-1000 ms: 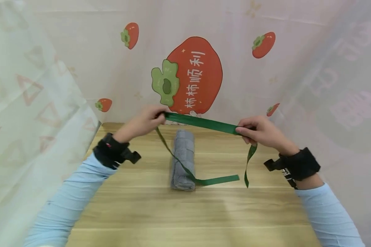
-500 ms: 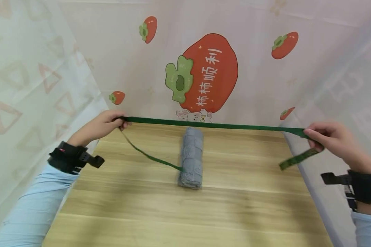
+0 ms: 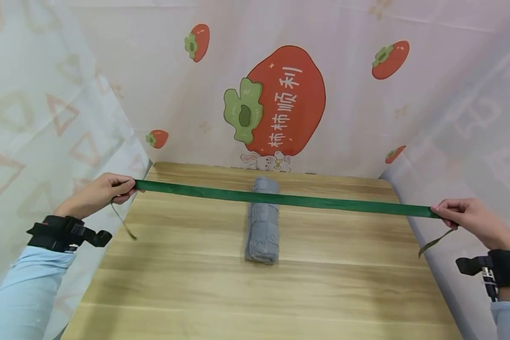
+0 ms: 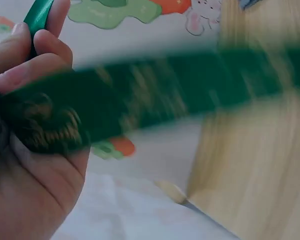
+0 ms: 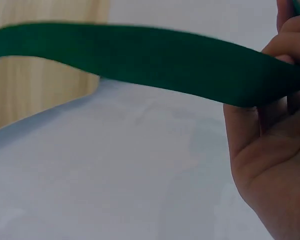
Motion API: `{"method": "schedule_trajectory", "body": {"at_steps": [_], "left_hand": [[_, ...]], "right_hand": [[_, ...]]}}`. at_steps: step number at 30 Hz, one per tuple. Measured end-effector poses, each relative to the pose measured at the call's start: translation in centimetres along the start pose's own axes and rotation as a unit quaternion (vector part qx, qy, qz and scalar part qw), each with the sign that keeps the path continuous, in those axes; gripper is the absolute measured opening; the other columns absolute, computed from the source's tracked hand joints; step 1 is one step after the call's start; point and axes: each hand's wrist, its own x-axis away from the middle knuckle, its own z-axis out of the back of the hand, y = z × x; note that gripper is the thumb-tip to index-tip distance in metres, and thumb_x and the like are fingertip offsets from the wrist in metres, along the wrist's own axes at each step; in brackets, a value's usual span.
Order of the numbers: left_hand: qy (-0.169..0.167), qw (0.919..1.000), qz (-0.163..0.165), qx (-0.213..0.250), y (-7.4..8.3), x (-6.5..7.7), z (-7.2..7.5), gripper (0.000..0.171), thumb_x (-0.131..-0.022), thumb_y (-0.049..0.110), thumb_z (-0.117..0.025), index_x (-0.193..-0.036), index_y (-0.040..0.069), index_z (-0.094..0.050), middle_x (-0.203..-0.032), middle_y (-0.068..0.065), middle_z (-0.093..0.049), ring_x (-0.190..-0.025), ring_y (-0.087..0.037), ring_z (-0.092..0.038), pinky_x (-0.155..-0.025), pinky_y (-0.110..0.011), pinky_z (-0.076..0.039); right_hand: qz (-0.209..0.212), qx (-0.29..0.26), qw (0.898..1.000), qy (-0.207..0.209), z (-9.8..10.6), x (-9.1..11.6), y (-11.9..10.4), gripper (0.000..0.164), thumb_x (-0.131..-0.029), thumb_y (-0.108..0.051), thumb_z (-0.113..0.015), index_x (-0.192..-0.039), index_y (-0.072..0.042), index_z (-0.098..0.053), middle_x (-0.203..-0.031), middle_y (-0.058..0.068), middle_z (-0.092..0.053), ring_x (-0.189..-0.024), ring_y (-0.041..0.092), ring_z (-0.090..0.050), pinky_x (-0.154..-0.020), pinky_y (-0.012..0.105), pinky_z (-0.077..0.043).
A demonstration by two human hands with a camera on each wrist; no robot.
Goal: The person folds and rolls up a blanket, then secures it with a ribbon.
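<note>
I see the green ribbon [image 3: 344,204] stretched nearly straight, a loose tail dangling at either end, blurred gold print in my left wrist view. It crosses over the far half of the grey rolled towel [image 3: 262,236]; I can't tell if they touch.

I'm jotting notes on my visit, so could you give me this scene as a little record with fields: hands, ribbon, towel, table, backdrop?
Left hand: pinches one end of the straight stretch of ribbon
Right hand: pinches its other end
Ribbon: green, held out crosswise; a loose tail hangs below each hand
Towel: grey, rolled, lying on the table
Ribbon and towel: ribbon crosses in front in the head view; contact unclear
Table: wood-patterned top
Backdrop: pale, with red fruit prints
</note>
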Motion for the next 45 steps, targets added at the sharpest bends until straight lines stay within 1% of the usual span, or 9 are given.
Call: {"method": "schedule_trajectory", "body": {"at_steps": [4,7,13,21,27,33,36,41,45], "left_hand": [[0.03,0.9978,0.02,0.055,-3.5,0.1,-0.4,0.037,-0.11,0.023,-0.038,-0.097,0.003,-0.067,-0.065,-0.006,-0.032,-0.058,-0.028,-0.026,-0.06,-0.041,-0.023],[0.072,0.9937,0.066,0.054,-6.3,0.3,-0.6,0.036,-0.109,0.029,-0.042,-0.094,0.006,-0.066,-0.065,-0.002,-0.035,-0.057,-0.025,-0.03,-0.059,-0.04,-0.025],[0.149,0.9721,0.181,-0.009,-10.8,1.2,-0.2,0.031,-0.106,0.037,-0.048,-0.095,0.015,-0.066,-0.074,0.008,-0.053,-0.065,-0.009,-0.05,-0.061,-0.028,-0.043],[0.174,0.9426,0.261,-0.116,-15.0,1.7,-0.1,0.05,-0.107,0.039,-0.041,-0.104,-0.007,-0.059,-0.072,0.003,-0.06,-0.064,-0.01,-0.05,-0.06,-0.028,-0.04],[0.193,0.9326,0.264,-0.153,-17.1,1.4,0.0,0.049,-0.105,0.036,-0.044,-0.101,-0.01,-0.059,-0.066,0.003,-0.059,-0.058,-0.01,-0.05,-0.055,-0.027,-0.043],[0.237,0.906,0.265,-0.23,-19.0,0.4,-0.6,0.046,-0.102,0.033,-0.052,-0.088,-0.008,-0.066,-0.061,-0.001,-0.066,-0.059,-0.015,-0.055,-0.059,-0.029,-0.041],[0.242,0.9002,0.276,-0.234,-19.9,-0.5,-1.3,0.043,-0.101,0.029,-0.053,-0.094,-0.012,-0.066,-0.063,-0.005,-0.069,-0.062,-0.018,-0.061,-0.065,-0.032,-0.044],[0.217,0.9027,0.259,-0.266,-19.5,-2.7,-2.8,0.05,-0.097,0.023,-0.05,-0.117,-0.022,-0.043,-0.081,-0.028,-0.066,-0.073,-0.039,-0.064,-0.066,-0.046,-0.049],[0.254,0.8918,0.202,-0.315,-16.6,-6.2,-5.5,0.052,-0.094,0.018,-0.05,-0.128,-0.019,-0.035,-0.103,-0.043,-0.053,-0.078,-0.054,-0.059,-0.058,-0.055,-0.047]], "right_hand": [[-0.013,-0.026,0.999,-0.024,-1.0,-0.8,2.2,0.03,-0.106,-0.019,-0.05,-0.085,-0.002,-0.064,-0.064,-0.002,-0.048,-0.064,0.02,-0.046,-0.058,0.03,-0.033],[-0.026,-0.021,0.998,-0.05,-1.8,-1.3,3.8,0.03,-0.106,-0.019,-0.05,-0.086,0.0,-0.062,-0.067,-0.002,-0.049,-0.067,0.019,-0.046,-0.06,0.029,-0.031],[-0.071,0.034,0.994,-0.073,-3.6,-2.4,6.5,0.034,-0.105,-0.027,-0.051,-0.086,0.0,-0.061,-0.066,-0.007,-0.046,-0.067,0.013,-0.044,-0.063,0.028,-0.033],[-0.084,0.153,0.984,-0.019,-5.5,-3.1,9.4,0.041,-0.102,-0.038,-0.054,-0.086,-0.003,-0.066,-0.074,0.001,-0.055,-0.065,0.012,-0.041,-0.06,0.028,-0.032],[-0.093,0.17,0.98,0.035,-7.2,-3.7,11.6,0.047,-0.101,-0.037,-0.056,-0.088,0.006,-0.067,-0.073,0.012,-0.061,-0.063,0.017,-0.045,-0.057,0.03,-0.035],[-0.153,0.151,0.975,0.05,-9.9,-5.0,13.6,0.042,-0.098,-0.033,-0.06,-0.083,0.006,-0.064,-0.073,0.014,-0.061,-0.066,0.024,-0.051,-0.058,0.032,-0.037],[-0.171,0.148,0.973,0.048,-11.6,-5.8,14.3,0.037,-0.096,-0.029,-0.061,-0.087,0.007,-0.064,-0.076,0.017,-0.062,-0.07,0.029,-0.055,-0.058,0.034,-0.038],[-0.083,0.173,0.978,0.08,-14.7,-7.7,12.7,0.029,-0.092,-0.014,-0.064,-0.1,0.014,-0.064,-0.093,0.033,-0.065,-0.081,0.046,-0.061,-0.068,0.05,-0.048],[-0.006,0.148,0.986,0.074,-17.1,-10.6,8.0,0.026,-0.093,-0.01,-0.064,-0.106,0.012,-0.063,-0.106,0.036,-0.063,-0.096,0.051,-0.059,-0.079,0.058,-0.048]]}}
